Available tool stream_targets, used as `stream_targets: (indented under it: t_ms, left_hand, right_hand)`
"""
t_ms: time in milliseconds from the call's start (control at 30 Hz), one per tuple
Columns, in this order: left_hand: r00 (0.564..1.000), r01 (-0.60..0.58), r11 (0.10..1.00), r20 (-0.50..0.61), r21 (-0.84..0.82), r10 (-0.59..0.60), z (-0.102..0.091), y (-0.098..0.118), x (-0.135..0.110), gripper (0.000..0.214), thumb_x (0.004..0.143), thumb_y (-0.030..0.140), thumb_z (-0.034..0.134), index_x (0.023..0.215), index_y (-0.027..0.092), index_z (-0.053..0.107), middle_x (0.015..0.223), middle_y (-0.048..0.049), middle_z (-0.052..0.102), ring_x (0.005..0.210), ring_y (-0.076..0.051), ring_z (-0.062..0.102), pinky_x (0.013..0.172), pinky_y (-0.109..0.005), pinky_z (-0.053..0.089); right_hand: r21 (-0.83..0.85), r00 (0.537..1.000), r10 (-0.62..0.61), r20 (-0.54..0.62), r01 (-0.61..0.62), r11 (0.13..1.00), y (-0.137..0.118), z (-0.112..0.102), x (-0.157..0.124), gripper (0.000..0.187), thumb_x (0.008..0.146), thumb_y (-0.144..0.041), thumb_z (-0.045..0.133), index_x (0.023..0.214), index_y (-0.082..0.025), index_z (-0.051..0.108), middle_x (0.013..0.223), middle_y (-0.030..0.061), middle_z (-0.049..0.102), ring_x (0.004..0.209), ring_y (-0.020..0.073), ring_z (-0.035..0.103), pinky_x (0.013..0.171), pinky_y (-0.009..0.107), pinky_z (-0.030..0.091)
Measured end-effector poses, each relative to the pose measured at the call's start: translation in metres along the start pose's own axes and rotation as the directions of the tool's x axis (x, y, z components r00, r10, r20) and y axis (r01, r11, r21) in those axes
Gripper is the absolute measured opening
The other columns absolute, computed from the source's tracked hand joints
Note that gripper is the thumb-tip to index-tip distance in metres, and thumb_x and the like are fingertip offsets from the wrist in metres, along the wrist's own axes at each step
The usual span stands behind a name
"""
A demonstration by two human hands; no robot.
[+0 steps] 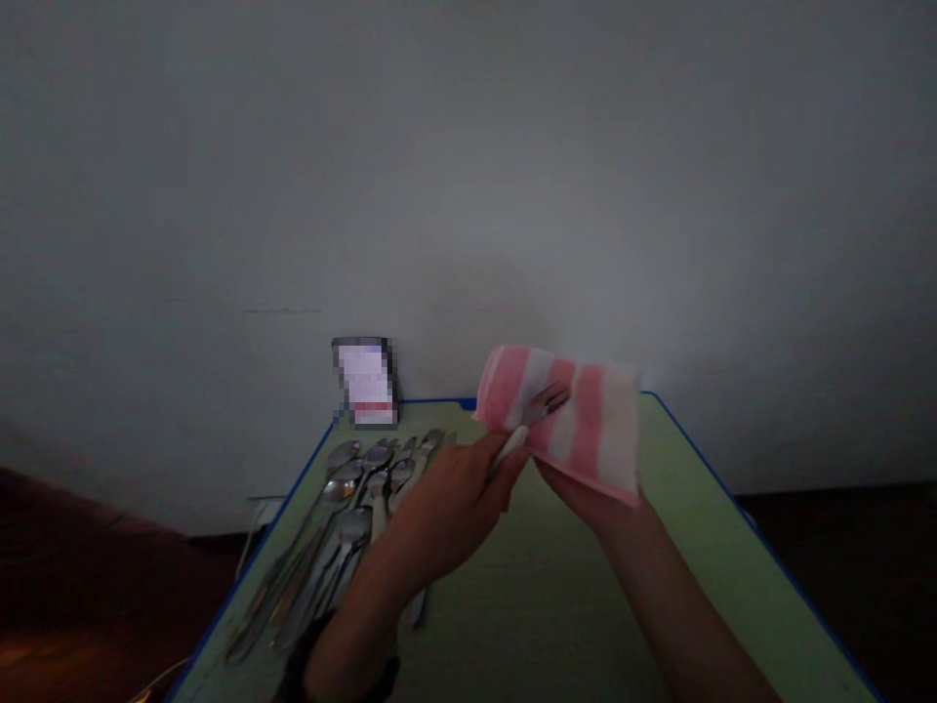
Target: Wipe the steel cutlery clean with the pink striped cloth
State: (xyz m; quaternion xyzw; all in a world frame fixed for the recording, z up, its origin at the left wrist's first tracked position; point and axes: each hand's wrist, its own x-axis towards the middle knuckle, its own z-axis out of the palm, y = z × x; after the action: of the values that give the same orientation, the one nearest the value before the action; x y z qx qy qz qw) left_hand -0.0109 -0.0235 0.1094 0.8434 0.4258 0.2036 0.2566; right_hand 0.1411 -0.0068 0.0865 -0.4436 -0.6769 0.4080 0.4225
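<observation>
Between both hands (458, 498) slants the held fork (538, 407).

The left forearm (366, 615) comes in from the lower edge and slants up toward the right. The left hand (460, 498) is turned back upward, its fingers (492, 444) curled in a closed pinch. From the lower right, the right forearm (680, 605) slants up to the left. The right hand (582, 493) is raised in front of the body (largely hidden, so its fingers cannot be read), close beside the left fingertips. Both forearms are bare.
</observation>
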Motion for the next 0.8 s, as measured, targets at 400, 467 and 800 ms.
stream_targets:
  t_ms: [400,467,800]
  left_hand:
    - [0.99,-0.06,0.997,0.124,-0.05,0.065,-0.005,0.012,-0.008,0.034,0.094,0.035,0.027,0.082,0.017,0.054,0.064,0.0021,0.055,0.055,-0.011,0.049,0.052,-0.022,0.034]
    - [0.984,-0.091,0.996,0.149,-0.026,0.094,-0.015,0.008,-0.012,0.033,0.093,0.036,0.03,0.083,0.018,0.056,0.063,0.0029,0.054,0.055,-0.01,0.049,0.052,-0.022,0.033]
    - [0.985,-0.15,0.965,0.121,0.215,0.126,-0.021,0.006,-0.022,0.037,0.092,0.041,0.033,0.082,0.02,0.061,0.053,0.0039,0.051,0.047,-0.009,0.048,0.049,-0.024,0.024]
  right_hand:
    - [0.146,0.945,0.076,-0.32,-0.03,0.989,0.015,-0.02,-0.012,0.036,0.07,-0.05,0.062,0.064,-0.015,0.059,0.058,-0.0005,0.055,0.05,0.0093,0.045,0.044,0.02,0.034]
    - [0.071,0.985,0.07,-0.16,-0.059,0.996,0.012,-0.032,-0.017,0.035,0.071,-0.049,0.061,0.065,-0.014,0.061,0.058,-0.0004,0.056,0.05,0.0089,0.045,0.045,0.02,0.034]
    - [-0.382,0.978,0.088,0.188,-0.01,0.924,-0.027,-0.048,-0.035,0.023,0.076,-0.039,0.059,0.075,-0.017,0.064,0.063,-0.0026,0.059,0.054,0.0088,0.047,0.047,0.019,0.033]
